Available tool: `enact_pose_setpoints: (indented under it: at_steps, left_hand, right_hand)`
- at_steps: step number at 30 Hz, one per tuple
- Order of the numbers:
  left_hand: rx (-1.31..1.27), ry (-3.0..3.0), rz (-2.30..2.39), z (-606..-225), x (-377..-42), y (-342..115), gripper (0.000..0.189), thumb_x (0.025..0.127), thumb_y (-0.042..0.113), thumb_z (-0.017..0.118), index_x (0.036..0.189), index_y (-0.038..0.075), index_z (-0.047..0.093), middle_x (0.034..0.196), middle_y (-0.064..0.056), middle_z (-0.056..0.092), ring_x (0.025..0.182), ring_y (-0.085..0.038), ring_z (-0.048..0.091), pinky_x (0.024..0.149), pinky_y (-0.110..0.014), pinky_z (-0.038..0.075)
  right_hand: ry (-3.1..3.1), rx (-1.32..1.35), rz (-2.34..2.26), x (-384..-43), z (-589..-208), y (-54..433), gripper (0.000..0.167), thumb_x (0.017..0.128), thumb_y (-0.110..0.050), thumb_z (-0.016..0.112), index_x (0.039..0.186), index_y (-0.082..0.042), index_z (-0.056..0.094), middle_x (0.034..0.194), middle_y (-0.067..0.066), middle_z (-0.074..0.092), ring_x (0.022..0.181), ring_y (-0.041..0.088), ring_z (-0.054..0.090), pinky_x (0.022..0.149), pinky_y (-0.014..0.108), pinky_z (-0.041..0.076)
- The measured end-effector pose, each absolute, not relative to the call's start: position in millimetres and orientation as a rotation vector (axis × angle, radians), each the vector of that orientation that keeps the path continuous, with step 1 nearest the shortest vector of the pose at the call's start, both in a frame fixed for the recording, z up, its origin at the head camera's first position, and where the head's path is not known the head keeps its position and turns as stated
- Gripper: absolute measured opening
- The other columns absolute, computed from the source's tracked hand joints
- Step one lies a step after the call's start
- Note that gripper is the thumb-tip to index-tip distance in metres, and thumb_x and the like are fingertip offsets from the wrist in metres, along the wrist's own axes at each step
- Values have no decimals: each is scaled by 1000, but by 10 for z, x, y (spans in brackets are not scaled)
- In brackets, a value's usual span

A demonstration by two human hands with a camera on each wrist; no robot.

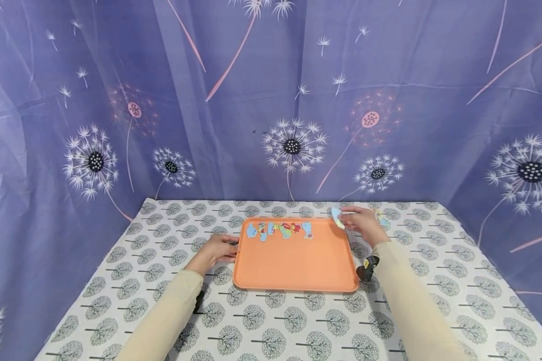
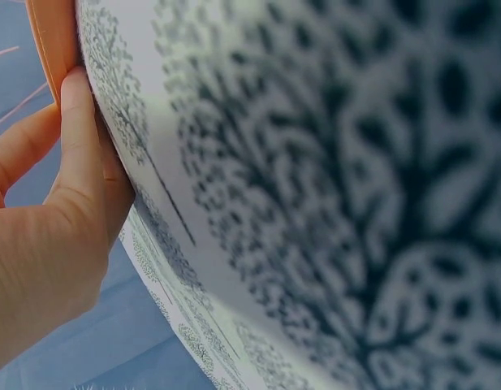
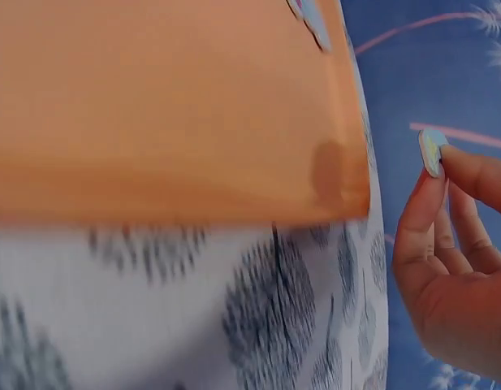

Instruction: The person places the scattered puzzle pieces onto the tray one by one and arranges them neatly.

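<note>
An orange tray [image 1: 293, 265] lies on the table. At its left edge my left hand [image 1: 217, 250] grips the rim, with thumb and fingertips on the rim in the left wrist view. Above the tray's far right corner, my right hand [image 1: 362, 224] pinches a light blue puzzle piece [image 3: 431, 153] between thumb and fingertips. Several colourful puzzle pieces [image 1: 286, 230] lie in a row along the far side inside the tray, one light blue piece [image 1: 251, 230] at its left end and another [image 1: 307, 229] at its right end.
More puzzle pieces [image 1: 382, 219] lie on the table behind the right hand, partly hidden by it. A white tree-print cloth [image 1: 271, 341] covers the table. A purple dandelion curtain [image 1: 235, 125] hangs along the back and sides. A black wrist device [image 1: 367, 268] is by the right sleeve.
</note>
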State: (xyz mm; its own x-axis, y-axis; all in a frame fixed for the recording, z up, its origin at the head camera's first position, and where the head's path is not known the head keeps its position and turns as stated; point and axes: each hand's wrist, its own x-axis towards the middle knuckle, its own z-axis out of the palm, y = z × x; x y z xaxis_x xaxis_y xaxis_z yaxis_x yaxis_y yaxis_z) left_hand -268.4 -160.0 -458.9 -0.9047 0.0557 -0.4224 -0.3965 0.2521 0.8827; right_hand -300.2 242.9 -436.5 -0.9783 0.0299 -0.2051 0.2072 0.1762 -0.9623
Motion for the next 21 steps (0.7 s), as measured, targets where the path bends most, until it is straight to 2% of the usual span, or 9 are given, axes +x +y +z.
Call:
enact_pose_setpoints:
  at_steps: [7,12,17,21]
  left_hand:
    - [-309,2158,1706,-4596,-2673,-1607,40,86,-6,65,126,-5,58,88,-17,68,68,-18,67,70,-29,63]
    - [-302,2167,1704,-4592,-2670,-1604,40,87,-6,64,126,-6,57,86,-17,68,66,-16,66,69,-29,63]
    - [-308,2169,1706,-4584,-2667,-1600,41,87,-6,65,127,-6,56,86,-17,68,66,-17,66,69,-29,63]
    - [-318,2167,1700,-4574,-2671,-1600,42,87,-5,65,128,-5,57,86,-16,68,67,-17,66,69,-29,63]
  right_hand:
    - [2256,279,-1947,-3056,-4436,2189,46,89,-3,65,132,7,51,84,-3,64,73,7,60,77,22,59]
    - [2279,292,-1919,-3070,-4483,2045,44,90,-2,63,131,8,52,84,-2,64,73,8,61,77,25,59]
    - [2286,266,-1919,-3088,-4521,1964,44,87,2,63,129,12,52,76,-3,64,66,6,60,67,21,59]
    - [2281,262,-1924,-3091,-4541,1931,43,86,5,63,126,14,51,72,-3,63,64,7,59,65,21,59]
